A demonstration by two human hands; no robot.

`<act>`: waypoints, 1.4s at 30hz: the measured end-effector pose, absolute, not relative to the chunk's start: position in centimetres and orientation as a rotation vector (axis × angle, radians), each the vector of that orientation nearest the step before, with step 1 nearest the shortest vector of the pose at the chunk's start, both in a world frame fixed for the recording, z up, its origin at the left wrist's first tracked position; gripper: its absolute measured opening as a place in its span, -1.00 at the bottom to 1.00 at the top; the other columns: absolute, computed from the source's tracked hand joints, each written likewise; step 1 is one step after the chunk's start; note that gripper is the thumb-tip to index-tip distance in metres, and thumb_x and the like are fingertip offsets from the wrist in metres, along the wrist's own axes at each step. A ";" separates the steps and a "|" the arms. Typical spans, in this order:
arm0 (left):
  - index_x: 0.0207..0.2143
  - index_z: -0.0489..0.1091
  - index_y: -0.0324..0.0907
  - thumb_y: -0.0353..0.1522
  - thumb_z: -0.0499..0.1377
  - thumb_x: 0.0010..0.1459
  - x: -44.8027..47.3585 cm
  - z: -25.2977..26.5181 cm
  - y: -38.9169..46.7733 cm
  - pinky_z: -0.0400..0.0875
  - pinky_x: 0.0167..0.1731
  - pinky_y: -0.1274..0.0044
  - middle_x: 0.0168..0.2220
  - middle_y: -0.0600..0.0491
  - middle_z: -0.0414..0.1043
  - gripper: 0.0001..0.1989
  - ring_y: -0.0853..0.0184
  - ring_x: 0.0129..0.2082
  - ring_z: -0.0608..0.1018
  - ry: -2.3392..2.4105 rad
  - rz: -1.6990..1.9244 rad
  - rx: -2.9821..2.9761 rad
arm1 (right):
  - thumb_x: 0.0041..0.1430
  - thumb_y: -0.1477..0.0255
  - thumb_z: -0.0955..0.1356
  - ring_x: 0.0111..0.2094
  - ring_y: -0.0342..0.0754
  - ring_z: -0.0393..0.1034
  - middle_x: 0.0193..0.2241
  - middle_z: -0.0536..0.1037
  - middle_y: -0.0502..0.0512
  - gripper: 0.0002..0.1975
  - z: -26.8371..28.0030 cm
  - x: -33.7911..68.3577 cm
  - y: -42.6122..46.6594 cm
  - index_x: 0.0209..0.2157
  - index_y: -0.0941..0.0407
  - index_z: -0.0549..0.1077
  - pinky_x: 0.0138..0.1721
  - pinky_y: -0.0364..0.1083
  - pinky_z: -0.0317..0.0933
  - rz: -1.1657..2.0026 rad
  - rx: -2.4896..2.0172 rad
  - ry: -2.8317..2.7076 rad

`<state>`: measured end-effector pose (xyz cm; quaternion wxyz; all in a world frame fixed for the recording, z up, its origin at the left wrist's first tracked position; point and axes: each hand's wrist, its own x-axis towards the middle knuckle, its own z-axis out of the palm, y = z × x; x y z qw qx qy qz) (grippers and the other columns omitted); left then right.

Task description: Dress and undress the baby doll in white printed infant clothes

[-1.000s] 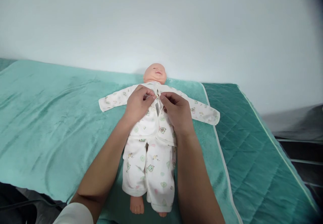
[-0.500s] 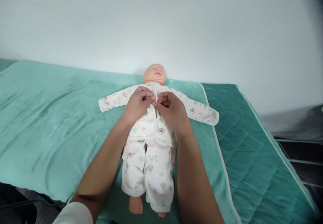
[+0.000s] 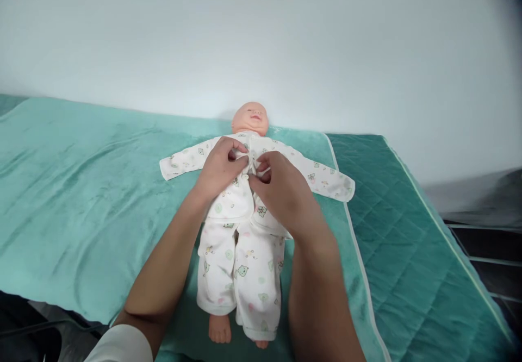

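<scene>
Lying on its back, a baby doll (image 3: 249, 118) stretches out on a soft green blanket (image 3: 81, 188), its bald pink head near the wall (image 3: 261, 41) and its feet toward the person. It wears a white jacket (image 3: 232, 201) and white pants (image 3: 256, 286), both dotted with little green, pink and brown pictures. The jacket's long sleeves spread out to both sides. One bare foot (image 3: 220, 329) and some toes of the other peek out below the pants.

Both hands are at the front of the jacket, close together. The left hand (image 3: 222, 166) has bent fingers, with the thumb near the first finger; I cannot tell if it pinches the cloth. The right hand (image 3: 285, 188) curls over the other side, its thumb and fingers apart, the thumb just beside a small pale button (image 3: 245, 177).

A white sleeve (image 3: 120, 345) covers part of the left arm. Past the blanket's pale edge is a darker green quilted cover (image 3: 408, 231), and the tip of one jacket sleeve reaches over it.
</scene>
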<state>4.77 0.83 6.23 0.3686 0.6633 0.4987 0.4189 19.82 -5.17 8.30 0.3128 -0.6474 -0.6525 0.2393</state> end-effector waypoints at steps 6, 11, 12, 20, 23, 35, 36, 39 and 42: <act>-0.29 0.47 -0.12 -0.30 0.25 0.20 3.0 7.8 0.1 0.30 -0.38 0.51 -0.30 0.07 0.44 -0.92 0.38 -0.38 0.40 1.116 0.900 1.727 | 0.14 0.50 0.36 -0.53 -0.09 0.12 -0.43 0.40 0.06 -0.77 10.1 18.9 -7.3 -0.42 0.05 0.17 -0.46 -0.09 -0.08 0.501 -1.977 -1.960; -0.32 0.52 -0.13 -0.26 0.27 0.19 2.1 8.3 -0.9 0.31 -0.33 0.50 -0.27 0.07 0.47 -0.87 0.39 -0.36 0.40 1.003 0.741 1.863 | 0.24 0.47 0.33 -0.48 -0.06 0.16 -0.50 0.41 0.07 -0.75 9.7 19.3 -7.3 -0.47 0.06 0.18 -0.43 -0.08 -0.08 0.505 -1.991 -1.970; -0.33 0.52 -0.13 -0.28 0.28 0.17 2.0 8.2 -1.0 0.32 -0.30 0.50 -0.25 0.07 0.47 -0.89 0.38 -0.34 0.41 1.001 0.741 1.887 | 0.27 0.45 0.32 -0.46 -0.06 0.17 -0.50 0.41 0.06 -0.74 9.5 19.6 -7.3 -0.48 0.07 0.19 -0.42 -0.08 -0.07 0.519 -1.965 -1.973; -0.37 0.46 -0.17 -0.28 0.23 0.21 2.5 7.0 -2.8 0.23 -0.37 0.52 -0.40 0.11 0.43 -0.85 0.39 -0.40 0.38 1.089 0.855 1.855 | 0.28 0.19 0.35 -0.50 -0.16 0.20 -0.58 0.35 -0.08 -0.67 7.0 21.5 -7.0 -0.47 0.10 0.33 -0.43 -0.14 0.06 0.954 -1.538 -1.546; -0.33 0.45 -0.17 -0.23 0.23 0.23 2.7 6.0 -3.0 0.22 -0.37 0.53 -0.42 0.12 0.40 -0.81 0.41 -0.42 0.36 1.026 1.037 1.691 | 0.27 0.17 0.37 -0.54 -0.17 0.22 -0.61 0.36 -0.09 -0.68 6.3 20.6 -6.8 -0.44 0.10 0.37 -0.45 -0.15 0.11 1.058 -1.300 -1.400; -0.28 0.47 -0.17 -0.19 0.27 0.24 2.9 5.0 -2.4 0.27 -0.31 0.54 -0.41 0.11 0.41 -0.78 0.40 -0.38 0.41 0.907 1.094 1.557 | 0.15 0.17 0.49 -0.58 -0.23 0.19 -0.54 0.39 -0.09 -0.72 4.3 19.1 -6.0 -0.32 0.09 0.47 -0.58 -0.21 0.09 1.100 -1.121 -1.103; -0.28 0.48 -0.17 -0.19 0.27 0.24 2.8 5.0 -2.4 0.27 -0.33 0.54 -0.40 0.10 0.41 -0.77 0.40 -0.38 0.41 0.902 1.084 1.545 | 0.13 0.20 0.50 -0.55 -0.23 0.21 -0.50 0.42 -0.08 -0.73 4.2 19.1 -5.9 -0.30 0.08 0.48 -0.57 -0.22 0.11 1.105 -1.121 -1.091; -0.26 0.50 -0.17 -0.18 0.28 0.23 2.5 5.0 -2.4 0.26 -0.34 0.55 -0.39 0.09 0.42 -0.77 0.40 -0.37 0.41 0.872 1.064 1.512 | 0.08 0.25 0.53 -0.44 -0.20 0.30 -0.39 0.49 -0.03 -0.74 4.0 19.3 -5.9 -0.26 0.08 0.53 -0.47 -0.22 0.19 1.129 -1.092 -1.093; -0.26 0.52 -0.17 -0.20 0.30 0.22 2.5 5.0 -2.4 0.26 -0.35 0.54 -0.38 0.08 0.43 -0.78 0.40 -0.37 0.42 0.871 1.061 1.499 | 0.06 0.27 0.54 -0.36 -0.18 0.36 -0.33 0.53 0.00 -0.73 4.1 19.5 -6.0 -0.23 0.08 0.56 -0.38 -0.20 0.27 1.173 -1.061 -1.113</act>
